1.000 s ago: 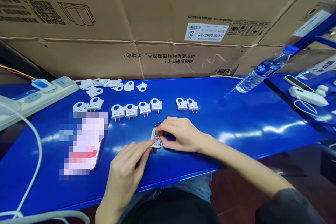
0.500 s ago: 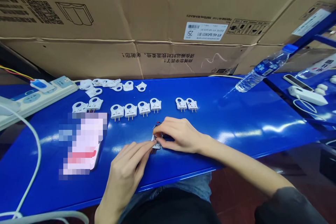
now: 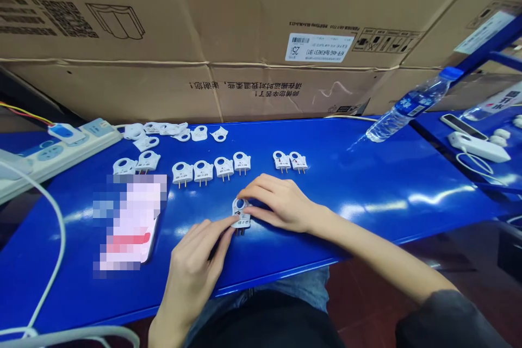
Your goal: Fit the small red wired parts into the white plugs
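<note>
A small white two-pin plug [image 3: 240, 214] lies flat on the blue table [image 3: 367, 185] between my hands. My left hand [image 3: 196, 266] pinches its lower left edge with thumb and forefinger. My right hand [image 3: 281, 202] curls over its right side, fingertips pressed on the plug. Beyond them stand a row of several white plugs [image 3: 212, 169], a pair of plugs [image 3: 290, 161] to the right, and a heap of white plug shells [image 3: 171, 131] at the back left.
A phone [image 3: 130, 222] lies left of my hands. A white power strip [image 3: 53, 149] and a white cable [image 3: 49, 261] sit at the far left. Large cardboard boxes [image 3: 244, 32] wall the back. A water bottle [image 3: 408, 106] leans at the right.
The plug has been pressed down and now lies flat with its round hole facing up; the small red and dark wires seen earlier are out of sight. Both hands stayed in place.
</note>
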{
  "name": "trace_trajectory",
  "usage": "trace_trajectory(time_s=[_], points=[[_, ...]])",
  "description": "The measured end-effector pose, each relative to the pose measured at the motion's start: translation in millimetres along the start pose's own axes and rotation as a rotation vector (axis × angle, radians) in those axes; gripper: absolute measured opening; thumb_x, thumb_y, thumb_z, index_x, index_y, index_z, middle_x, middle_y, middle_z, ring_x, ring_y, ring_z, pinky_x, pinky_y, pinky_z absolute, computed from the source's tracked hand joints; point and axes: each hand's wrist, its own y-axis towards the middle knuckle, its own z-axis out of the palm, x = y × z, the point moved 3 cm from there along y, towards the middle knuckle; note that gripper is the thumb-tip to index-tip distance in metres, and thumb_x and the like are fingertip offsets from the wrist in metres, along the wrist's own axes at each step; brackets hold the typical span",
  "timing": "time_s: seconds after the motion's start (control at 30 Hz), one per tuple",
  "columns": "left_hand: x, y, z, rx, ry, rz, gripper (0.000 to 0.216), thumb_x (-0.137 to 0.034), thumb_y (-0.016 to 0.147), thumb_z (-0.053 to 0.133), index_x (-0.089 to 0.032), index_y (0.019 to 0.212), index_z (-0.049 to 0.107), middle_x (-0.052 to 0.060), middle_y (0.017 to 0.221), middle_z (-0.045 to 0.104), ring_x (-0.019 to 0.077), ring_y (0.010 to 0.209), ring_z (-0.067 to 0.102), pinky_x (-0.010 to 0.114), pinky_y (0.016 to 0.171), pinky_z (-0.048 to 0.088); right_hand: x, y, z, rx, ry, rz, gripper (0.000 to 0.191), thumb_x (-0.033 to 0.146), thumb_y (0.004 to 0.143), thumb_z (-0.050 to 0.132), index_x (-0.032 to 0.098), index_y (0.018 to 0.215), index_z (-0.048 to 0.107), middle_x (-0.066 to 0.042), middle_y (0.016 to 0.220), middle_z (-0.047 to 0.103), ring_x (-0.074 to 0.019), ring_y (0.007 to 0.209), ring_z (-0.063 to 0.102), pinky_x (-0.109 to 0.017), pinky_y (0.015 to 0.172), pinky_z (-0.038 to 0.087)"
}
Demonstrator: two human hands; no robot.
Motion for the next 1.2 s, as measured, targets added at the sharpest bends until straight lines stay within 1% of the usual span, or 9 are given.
trace_trajectory(time_s=[0.07,0.2,0.27,0.43,0.63,0.8,0.93,1.0,1.2], points=[[1,-1,0,0.004,0.002,-0.017,0.026,-0.017,0.100,0.063,-0.023,0.126,0.065,0.000,0.109,0.080,0.0156,0.089,0.073,0.034,0.096,0.052,-1,0,-2,0.017,0.030,0.030,0.032,0.039,0.108,0.053,0.018,0.131,0.062,-0.010,0.124,0.071,-0.0223,0.113,0.065,-0.036,0.088,0.058],[3,-3,1,0.018,0.011,-0.047,0.025,-0.019,0.101,0.061,-0.023,0.126,0.064,0.002,0.112,0.079,0.0167,0.092,0.074,0.034,0.095,0.052,-2,0,-1,0.071,0.065,0.027,0.063,0.054,0.097,0.068,0.020,0.147,0.052,-0.014,0.137,0.063,-0.0279,0.123,0.061,-0.044,0.098,0.057],[3,-3,1,0.019,0.013,-0.053,0.025,-0.020,0.102,0.061,-0.023,0.126,0.064,0.002,0.111,0.079,0.0165,0.091,0.074,0.033,0.093,0.053,-2,-1,1,0.103,0.069,0.010,0.070,0.056,0.094,0.071,0.019,0.149,0.050,-0.015,0.139,0.062,-0.0290,0.124,0.061,-0.046,0.100,0.057],[4,-3,2,0.015,0.008,-0.048,0.024,-0.020,0.102,0.061,-0.023,0.126,0.064,0.001,0.109,0.079,0.0160,0.088,0.073,0.033,0.092,0.054,-2,0,6,0.143,0.065,0.000,0.057,0.044,0.099,0.067,0.017,0.147,0.053,-0.015,0.137,0.063,-0.0271,0.121,0.061,-0.043,0.099,0.057],[3,-4,2,0.030,-0.009,-0.068,0.028,-0.021,0.102,0.061,-0.025,0.130,0.064,0.001,0.115,0.079,0.0177,0.095,0.073,0.035,0.097,0.054,-7,0,-2,0.109,0.032,0.006,0.052,0.037,0.096,0.067,0.016,0.143,0.057,-0.014,0.134,0.065,-0.0272,0.118,0.062,-0.042,0.097,0.056],[2,-2,2,0.055,-0.037,-0.105,0.027,-0.025,0.103,0.060,-0.025,0.129,0.065,0.002,0.110,0.078,0.0177,0.092,0.072,0.036,0.095,0.055,-32,0,-16,-0.034,-0.104,0.151,0.054,0.032,0.093,0.068,0.017,0.143,0.055,-0.014,0.138,0.065,-0.0308,0.122,0.059,-0.048,0.103,0.049],[3,-3,2,0.065,-0.045,-0.115,0.027,-0.026,0.103,0.059,-0.024,0.130,0.065,0.003,0.108,0.078,0.0181,0.092,0.072,0.037,0.096,0.054,-50,-1,-23,-0.103,-0.212,0.301,0.046,0.030,0.091,0.067,0.019,0.136,0.062,-0.012,0.136,0.070,-0.0326,0.120,0.058,-0.048,0.097,0.047],[3,-4,2,0.068,-0.045,-0.112,0.027,-0.026,0.103,0.059,-0.025,0.130,0.064,0.003,0.108,0.078,0.0180,0.091,0.072,0.037,0.095,0.054,-55,-2,-24,-0.110,-0.243,0.339,0.050,0.030,0.092,0.065,0.018,0.140,0.060,-0.012,0.136,0.070,-0.0333,0.119,0.058,-0.048,0.096,0.046],[3,-3,2,0.079,-0.045,-0.109,0.027,-0.029,0.104,0.057,-0.024,0.130,0.063,0.003,0.103,0.077,0.0183,0.090,0.071,0.037,0.092,0.054,-59,0,-21,-0.064,-0.270,0.392,0.074,0.029,0.091,0.063,0.014,0.160,0.041,-0.012,0.138,0.070,-0.0329,0.120,0.057,-0.046,0.093,0.044]])
